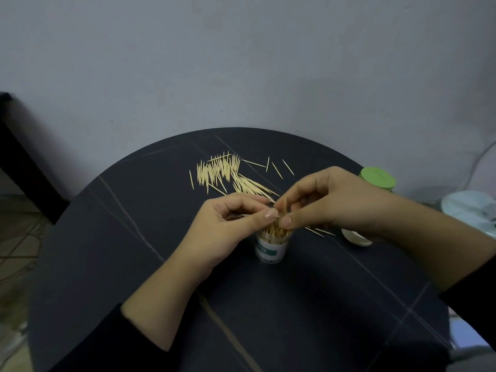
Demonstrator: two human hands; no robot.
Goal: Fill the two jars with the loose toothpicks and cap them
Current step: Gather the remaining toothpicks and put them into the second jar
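Note:
A clear jar [271, 251] with a white and green label stands upright near the middle of the dark round table [134, 264], packed with toothpicks that stick out of its mouth. Just above that mouth my left hand [233, 226] and my right hand [327, 202] meet, both pinching a small bundle of toothpicks [279, 213] with thumb and fingertips. Loose toothpicks [222, 171] lie scattered behind the hands. A second jar with a green cap [378, 178] stands at the right edge. A white lid [355, 238] lies under my right wrist, partly hidden.
A few stray toothpicks [319, 232] lie right of the open jar. A pale blue-white object [472, 210] sits off the table at the right. A dark piece of furniture [21, 162] stands at the left against the grey wall.

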